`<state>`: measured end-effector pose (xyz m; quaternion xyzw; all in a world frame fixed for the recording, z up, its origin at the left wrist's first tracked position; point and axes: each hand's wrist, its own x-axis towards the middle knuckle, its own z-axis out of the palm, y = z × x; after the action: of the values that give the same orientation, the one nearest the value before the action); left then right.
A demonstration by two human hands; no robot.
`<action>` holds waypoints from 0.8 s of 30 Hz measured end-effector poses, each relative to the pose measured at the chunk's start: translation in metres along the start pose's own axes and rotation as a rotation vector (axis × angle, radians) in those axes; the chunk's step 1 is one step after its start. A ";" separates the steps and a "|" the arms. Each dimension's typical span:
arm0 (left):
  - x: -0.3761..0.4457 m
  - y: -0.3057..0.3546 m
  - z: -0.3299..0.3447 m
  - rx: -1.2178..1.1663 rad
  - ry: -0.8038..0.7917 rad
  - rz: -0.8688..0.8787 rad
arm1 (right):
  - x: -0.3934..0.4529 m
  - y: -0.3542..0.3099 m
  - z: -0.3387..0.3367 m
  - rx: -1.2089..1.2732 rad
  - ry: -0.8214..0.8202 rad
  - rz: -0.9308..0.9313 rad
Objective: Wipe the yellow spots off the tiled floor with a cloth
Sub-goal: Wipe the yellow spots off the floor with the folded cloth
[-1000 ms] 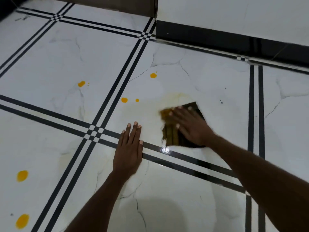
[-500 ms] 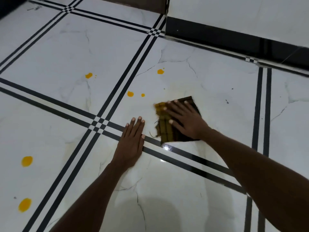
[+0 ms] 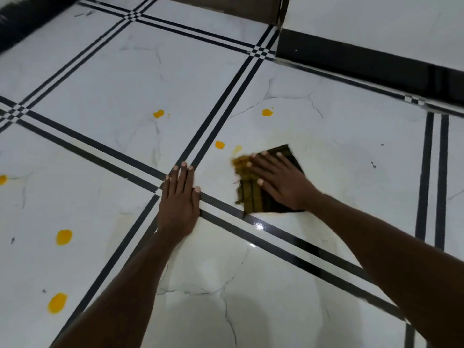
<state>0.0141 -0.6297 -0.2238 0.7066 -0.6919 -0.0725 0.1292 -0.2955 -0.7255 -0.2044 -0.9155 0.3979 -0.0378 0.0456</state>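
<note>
Nearest, two yellow spots lie on the tiled floor at lower left. The left hand rests flat on the black tile lines, grip wide and empty. Just beyond, the right hand presses flat, fingers spread, on the dark cloth. The cloth's yellow-stained edge touches a smeared spot; farther spots lie beyond.

The left hand lies flat, palm down, with its fingers close together and its arm straight. The right hand is flat too, fingers spread wide, its arm reaching in from the right.
</note>
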 end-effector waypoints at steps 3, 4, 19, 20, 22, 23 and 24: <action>-0.002 -0.001 0.001 0.003 0.002 0.000 | 0.040 0.019 -0.004 0.053 0.063 0.321; -0.002 -0.002 0.000 -0.001 -0.002 -0.001 | 0.061 0.017 -0.005 0.093 0.061 0.418; 0.000 0.000 -0.002 -0.008 -0.007 -0.023 | 0.087 -0.005 0.000 0.030 0.041 0.089; 0.000 0.000 -0.001 -0.006 -0.007 -0.022 | 0.101 -0.008 -0.001 0.058 0.056 0.202; 0.001 0.000 -0.001 -0.002 -0.011 -0.016 | 0.128 -0.027 0.004 0.091 0.053 0.315; 0.001 -0.001 0.000 0.000 -0.006 -0.014 | 0.135 -0.038 0.007 0.093 0.049 0.299; 0.001 -0.001 0.000 0.003 -0.001 -0.011 | 0.136 -0.048 0.009 0.090 0.052 0.239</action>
<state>0.0153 -0.6310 -0.2239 0.7104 -0.6883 -0.0724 0.1275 -0.1671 -0.7920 -0.2039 -0.8573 0.5031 -0.0737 0.0804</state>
